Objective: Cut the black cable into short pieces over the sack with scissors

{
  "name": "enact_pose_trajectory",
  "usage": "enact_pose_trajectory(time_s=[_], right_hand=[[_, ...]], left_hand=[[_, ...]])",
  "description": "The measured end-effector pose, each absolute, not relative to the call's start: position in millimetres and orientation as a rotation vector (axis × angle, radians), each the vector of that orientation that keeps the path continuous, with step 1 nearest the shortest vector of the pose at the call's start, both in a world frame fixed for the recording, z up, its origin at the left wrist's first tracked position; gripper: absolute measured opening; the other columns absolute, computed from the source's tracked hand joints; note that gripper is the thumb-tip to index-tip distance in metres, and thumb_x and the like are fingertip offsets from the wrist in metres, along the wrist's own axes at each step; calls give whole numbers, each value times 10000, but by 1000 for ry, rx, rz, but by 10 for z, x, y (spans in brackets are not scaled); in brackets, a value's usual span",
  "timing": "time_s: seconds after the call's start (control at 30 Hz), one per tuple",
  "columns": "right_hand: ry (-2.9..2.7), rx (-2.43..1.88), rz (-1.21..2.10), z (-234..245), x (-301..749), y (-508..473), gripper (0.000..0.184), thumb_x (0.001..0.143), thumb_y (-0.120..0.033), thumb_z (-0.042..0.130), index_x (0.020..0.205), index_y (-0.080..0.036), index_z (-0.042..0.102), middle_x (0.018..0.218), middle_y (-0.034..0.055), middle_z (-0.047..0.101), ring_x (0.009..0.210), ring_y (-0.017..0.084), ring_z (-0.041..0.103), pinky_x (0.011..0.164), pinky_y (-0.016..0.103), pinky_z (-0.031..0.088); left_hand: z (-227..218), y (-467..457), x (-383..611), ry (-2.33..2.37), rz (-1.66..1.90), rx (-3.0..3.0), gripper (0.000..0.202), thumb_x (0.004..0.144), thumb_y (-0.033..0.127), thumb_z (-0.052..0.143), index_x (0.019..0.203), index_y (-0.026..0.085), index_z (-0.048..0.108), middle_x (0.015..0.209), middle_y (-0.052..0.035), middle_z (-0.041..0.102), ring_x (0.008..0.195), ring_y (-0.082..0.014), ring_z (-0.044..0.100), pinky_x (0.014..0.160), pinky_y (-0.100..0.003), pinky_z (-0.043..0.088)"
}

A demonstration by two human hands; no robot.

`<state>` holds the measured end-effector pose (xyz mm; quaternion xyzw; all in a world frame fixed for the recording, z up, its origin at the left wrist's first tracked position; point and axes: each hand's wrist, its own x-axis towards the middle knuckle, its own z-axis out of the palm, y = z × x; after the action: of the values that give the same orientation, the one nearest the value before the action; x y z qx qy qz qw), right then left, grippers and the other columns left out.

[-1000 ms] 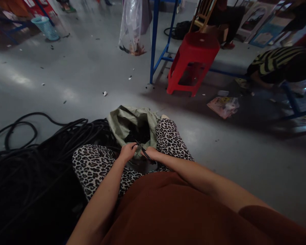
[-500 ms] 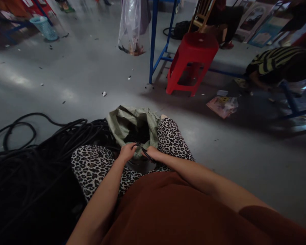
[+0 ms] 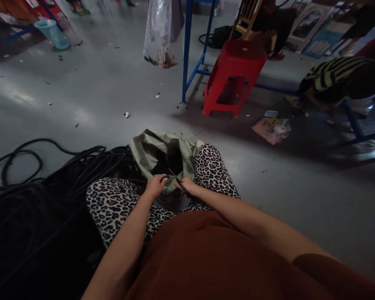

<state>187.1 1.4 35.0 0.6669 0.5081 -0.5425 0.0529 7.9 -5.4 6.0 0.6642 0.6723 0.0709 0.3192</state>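
Note:
Between my knees stands an open green woven sack (image 3: 140,151) with dark pieces (image 3: 166,163) inside. My right hand (image 3: 187,186) is closed round black-handled scissors (image 3: 183,188), whose blades point up and left over the sack. My left hand (image 3: 155,186) pinches the end of a black cord or tube (image 3: 165,178) near the sack's front rim, a short way left of the blades. The rest of that piece is hidden by the hand. A big heap of black tubing (image 3: 90,166) lies on the floor beside my left leg.
A red plastic stool (image 3: 237,75) and a blue metal frame (image 3: 186,54) stand ahead. A clear plastic bag (image 3: 162,37) hangs nearby. A person in a striped top (image 3: 337,75) bends low at right. A light-blue basket (image 3: 54,35) stands far left; small scraps dot the floor.
The scissors have drawn slightly right, away from the cord end in my left hand, and their blades now show apart from it. The left hand has barely moved.

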Motion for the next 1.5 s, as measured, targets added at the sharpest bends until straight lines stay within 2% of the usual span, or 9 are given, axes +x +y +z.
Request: enact_pose_trajectory(time_s=[0.17, 0.43, 0.6, 0.73, 1.07, 1.3, 1.5], right_hand=[[1600, 1912, -1714, 292, 1888, 13, 534, 771, -610, 573, 826, -92, 692, 596, 72, 628, 505, 174, 612, 473, 212, 467], [1723, 1804, -1712, 248, 1900, -2, 569, 815, -621, 518, 876, -82, 688, 663, 71, 646, 594, 156, 627, 540, 187, 463], [1712, 1778, -1740, 220, 1891, -14, 544, 781, -620, 564, 841, -96, 693, 676, 76, 643, 635, 185, 640, 560, 214, 486], [1690, 1743, -1777, 218, 1882, -17, 549, 789, -624, 546, 821, -93, 684, 671, 80, 637, 610, 179, 631, 555, 229, 489], [1751, 1730, -1749, 333, 1834, -20, 487, 797, -572, 566, 805, -100, 683, 663, 71, 635, 707, 199, 643, 593, 216, 488], [1762, 1745, -1621, 399, 1818, 6, 490, 795, -571, 577, 803, -96, 696, 682, 103, 651, 705, 210, 650, 589, 220, 487], [1780, 1808, -1560, 418, 1797, 32, 537, 787, -609, 562, 782, -92, 705, 661, 92, 652, 727, 202, 647, 607, 196, 456]], left_hand=[[70, -41, 69, 1828, 235, 1782, 352, 863, 320, 484, 1149, 179, 632, 1114, -83, 669, 1031, -204, 608, 943, -315, 451], [146, -19, 69, 1915, 399, 1687, 326, 857, 345, 502, 1126, 209, 625, 1111, -56, 676, 1044, -193, 610, 937, -291, 455], [192, -16, 79, 1970, 433, 1605, 302, 838, 380, 526, 1069, 206, 614, 1020, -54, 696, 953, -191, 638, 843, -284, 483], [176, -11, 72, 1963, 406, 1608, 278, 830, 371, 536, 1036, 203, 617, 985, -56, 698, 932, -192, 638, 829, -289, 480], [110, -41, 42, 1914, 355, 1631, 270, 823, 374, 539, 1006, 197, 627, 949, -54, 695, 902, -181, 633, 811, -278, 474], [126, -37, 46, 1919, 330, 1631, 286, 822, 383, 541, 1021, 199, 633, 962, -52, 699, 909, -184, 636, 818, -281, 478], [167, -29, 64, 1979, 267, 1730, 330, 858, 355, 483, 1114, 199, 623, 1087, -65, 682, 1027, -211, 610, 918, -323, 448]])
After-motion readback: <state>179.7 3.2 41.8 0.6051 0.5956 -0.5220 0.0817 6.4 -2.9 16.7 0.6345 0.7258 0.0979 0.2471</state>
